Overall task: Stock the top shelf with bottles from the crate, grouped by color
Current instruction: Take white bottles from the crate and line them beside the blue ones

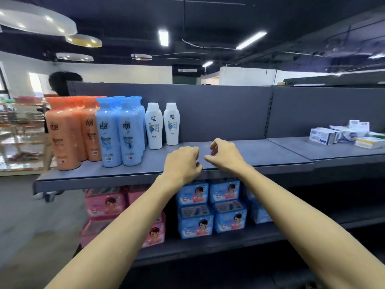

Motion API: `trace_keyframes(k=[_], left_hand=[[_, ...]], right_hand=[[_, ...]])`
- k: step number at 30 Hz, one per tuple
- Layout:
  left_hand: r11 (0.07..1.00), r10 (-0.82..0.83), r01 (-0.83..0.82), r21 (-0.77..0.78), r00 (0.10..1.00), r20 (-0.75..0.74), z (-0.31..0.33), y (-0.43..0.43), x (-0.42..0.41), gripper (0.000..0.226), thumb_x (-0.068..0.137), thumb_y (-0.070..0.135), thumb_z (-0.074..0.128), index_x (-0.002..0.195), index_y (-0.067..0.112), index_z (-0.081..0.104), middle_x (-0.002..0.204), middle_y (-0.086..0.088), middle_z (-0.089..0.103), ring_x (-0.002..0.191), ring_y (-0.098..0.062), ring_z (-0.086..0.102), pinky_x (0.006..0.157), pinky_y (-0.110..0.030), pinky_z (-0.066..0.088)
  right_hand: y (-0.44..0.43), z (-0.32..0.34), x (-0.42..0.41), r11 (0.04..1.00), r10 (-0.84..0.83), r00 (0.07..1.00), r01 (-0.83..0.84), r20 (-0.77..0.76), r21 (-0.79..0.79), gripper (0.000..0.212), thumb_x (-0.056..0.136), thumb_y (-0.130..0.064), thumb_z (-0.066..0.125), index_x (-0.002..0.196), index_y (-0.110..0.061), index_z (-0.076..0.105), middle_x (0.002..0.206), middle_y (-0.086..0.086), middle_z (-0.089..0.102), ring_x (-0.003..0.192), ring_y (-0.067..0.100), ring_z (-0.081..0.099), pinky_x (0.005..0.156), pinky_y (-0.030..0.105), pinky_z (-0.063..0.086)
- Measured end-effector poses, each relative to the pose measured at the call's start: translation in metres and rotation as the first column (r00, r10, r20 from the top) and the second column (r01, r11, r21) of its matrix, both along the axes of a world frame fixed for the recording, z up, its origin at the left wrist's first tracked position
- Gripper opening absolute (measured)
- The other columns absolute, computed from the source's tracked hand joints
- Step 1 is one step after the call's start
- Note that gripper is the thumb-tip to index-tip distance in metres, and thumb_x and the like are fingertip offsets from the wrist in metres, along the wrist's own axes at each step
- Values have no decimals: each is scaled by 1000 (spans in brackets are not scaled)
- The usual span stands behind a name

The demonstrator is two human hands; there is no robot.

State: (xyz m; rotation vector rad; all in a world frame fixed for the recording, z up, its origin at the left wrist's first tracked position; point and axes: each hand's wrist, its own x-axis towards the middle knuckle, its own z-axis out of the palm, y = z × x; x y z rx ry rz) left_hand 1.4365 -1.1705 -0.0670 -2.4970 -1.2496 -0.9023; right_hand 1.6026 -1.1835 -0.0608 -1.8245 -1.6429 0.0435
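My left hand [181,163] is at the front lip of the top shelf [270,157], fingers [193,152] curled in toward the palm, gripping nothing. Right hand [226,156] is just beside it, nearly touching. Its fingers [215,143] are loosely bent, thumb and forefinger apart, nothing pinched between them. Can't tell whether either hand rests on the shelf or hovers over it.

All bottles stand upright on the shelf, to the left of my left fingers. Nearest are two white bottles [154,126], side by side close to the back panel [218,113] (small gap between them), up and left of my left knuckles. Further left are rows of blue bottles [118,132], packed tight. Then come the orange bottles [64,134] at the shelf's far left end, right against the blue ones. Each colour is in its own group.

Well off to the right of my right fingers, on the neighbouring shelf section, is a loose heap of small white boxes [341,134]. Below both wrists, on the lower shelf [208,245], are stacked blue packs [208,205]. Pink packs [104,203] sit left of my left forearm. Far beyond my fingers, behind the panel above the orange bottles, is another person's dark hair [64,82].
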Motion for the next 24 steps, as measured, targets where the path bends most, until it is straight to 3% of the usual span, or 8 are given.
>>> trace_keyframes(k=[7, 10, 18, 24], left_hand=[[991, -112, 113, -72, 994, 17, -35, -26, 48, 12, 81, 27, 55, 83, 16, 53, 86, -1, 63, 84, -28, 58, 65, -33, 42], [978, -156, 155, -138, 988, 2, -65, -37, 66, 15, 82, 30, 56, 88, 16, 55, 89, 0, 63, 87, -26, 58, 65, -32, 38], [907, -206, 189, -375, 979, -4, -171, -72, 88, 14, 82, 31, 56, 87, 18, 55, 91, 1, 65, 89, -25, 60, 67, -34, 44], [796, -191, 123, -592, 980, -54, -268, -105, 87, 13, 82, 30, 56, 90, 20, 58, 92, 4, 66, 89, -23, 60, 68, -32, 42]], right_hand=[[-57, -45, 50, 993, -117, 992, 117, 35, 18, 23, 81, -40, 69, 94, -24, 60, 83, -12, 64, 82, 15, 63, 75, 33, 52], [-76, -79, 66, 986, -162, 987, 163, 24, -37, 20, 79, -40, 70, 90, -27, 60, 80, -14, 64, 79, 12, 62, 73, 31, 51], [-109, -180, 82, 938, -229, 972, 206, -54, -278, 24, 80, -39, 70, 94, -23, 59, 86, -11, 65, 88, 18, 63, 81, 36, 53], [-135, -281, 91, 836, -291, 952, 206, -92, -508, 27, 82, -41, 70, 101, -24, 60, 94, -9, 67, 96, 18, 62, 84, 35, 51]])
